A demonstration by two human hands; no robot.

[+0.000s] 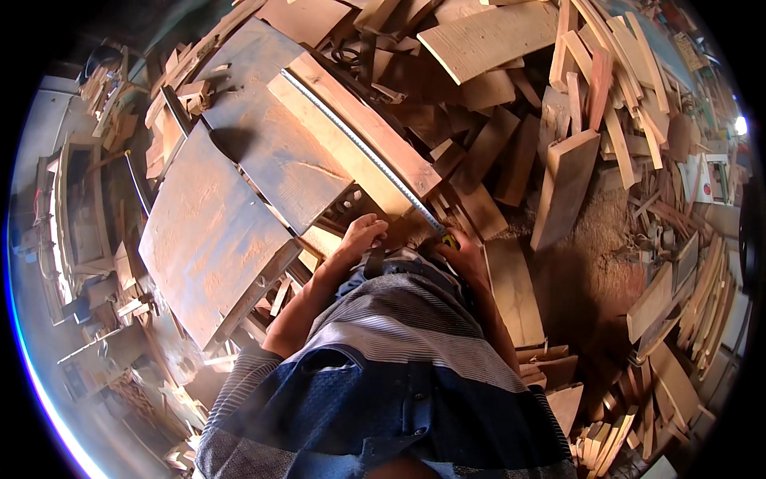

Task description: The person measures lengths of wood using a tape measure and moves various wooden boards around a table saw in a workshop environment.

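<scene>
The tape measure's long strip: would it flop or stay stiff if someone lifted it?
The strip looks thin and narrow, so it is probably light and may bend if pushed sideways. Lying straight along the wooden boards, it might sag once raised, though the right hand would likely steady its near end.

Right hand (pixel 465 255): grips a yellow tape measure (pixel 449 240), just below centre
Tape blade (pixel 383 164): stretches toward upper left, between a pale board (pixel 339 145) and a reddish board (pixel 365 126)
Left hand (pixel 364 235): curled, centre, near the pale board's lower end
Metal table (pixel 211 239): left of centre, dusty
Planks (pixel 566 188): piled, upper right
</scene>
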